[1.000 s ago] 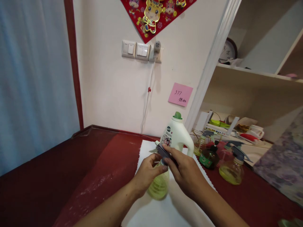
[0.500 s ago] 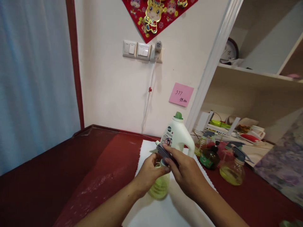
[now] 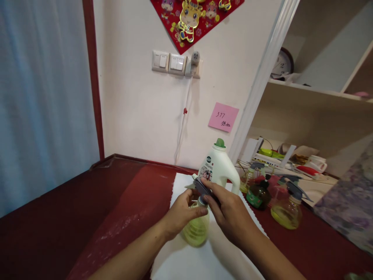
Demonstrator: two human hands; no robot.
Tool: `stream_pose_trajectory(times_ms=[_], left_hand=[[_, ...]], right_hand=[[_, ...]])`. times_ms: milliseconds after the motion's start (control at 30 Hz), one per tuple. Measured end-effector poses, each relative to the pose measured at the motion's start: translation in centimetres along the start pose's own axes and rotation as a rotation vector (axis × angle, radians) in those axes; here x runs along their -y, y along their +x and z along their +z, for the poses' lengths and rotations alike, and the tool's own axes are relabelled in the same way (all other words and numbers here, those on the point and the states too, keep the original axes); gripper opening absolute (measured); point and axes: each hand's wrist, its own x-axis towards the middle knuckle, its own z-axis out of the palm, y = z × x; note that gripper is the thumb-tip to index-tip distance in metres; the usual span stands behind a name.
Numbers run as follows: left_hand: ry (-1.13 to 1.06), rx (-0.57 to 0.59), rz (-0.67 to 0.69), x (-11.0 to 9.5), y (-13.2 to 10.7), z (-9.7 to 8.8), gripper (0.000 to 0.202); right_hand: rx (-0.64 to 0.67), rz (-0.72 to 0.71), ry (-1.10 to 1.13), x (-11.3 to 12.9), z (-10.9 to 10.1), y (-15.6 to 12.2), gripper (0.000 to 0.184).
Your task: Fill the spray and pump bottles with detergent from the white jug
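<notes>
A clear spray bottle (image 3: 196, 231) with yellow-green liquid stands upright on a white sheet (image 3: 201, 260). Its grey trigger head (image 3: 202, 187) sits at the neck, nozzle pointing left. My left hand (image 3: 185, 214) wraps round the bottle's neck from the left, thumb across the front. Closed on the grey head from the right is my right hand (image 3: 227, 208), with fingers along its top and side. Just behind stands a large pale-green jug (image 3: 220, 165) with a handle, a label and a green spout at its uncapped mouth.
To the right stand another spray bottle (image 3: 287, 214) with yellow liquid, a dark green pump bottle (image 3: 258, 194) and a pink bottle (image 3: 276, 192). A white router (image 3: 269, 160) lies on the shelf behind. A white cord (image 3: 182, 128) hangs down the wall.
</notes>
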Motion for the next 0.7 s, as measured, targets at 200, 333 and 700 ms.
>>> stream_pose_trajectory(times_ms=[200,333,700], left_hand=[[0.039,-0.065,0.025,0.6,0.1,0.1,0.046],[0.041,-0.016,0.020,0.5,0.0,-0.1,0.043],[0.049,-0.006,0.003,0.1,-0.3,0.2,0.036]], right_hand=[[-0.005,0.008,0.028,-0.1,0.1,0.0,0.045],[-0.007,0.014,0.043,-0.1,0.1,0.0,0.045],[-0.007,0.217,0.153,-0.6,-0.3,-1.7,0.066]])
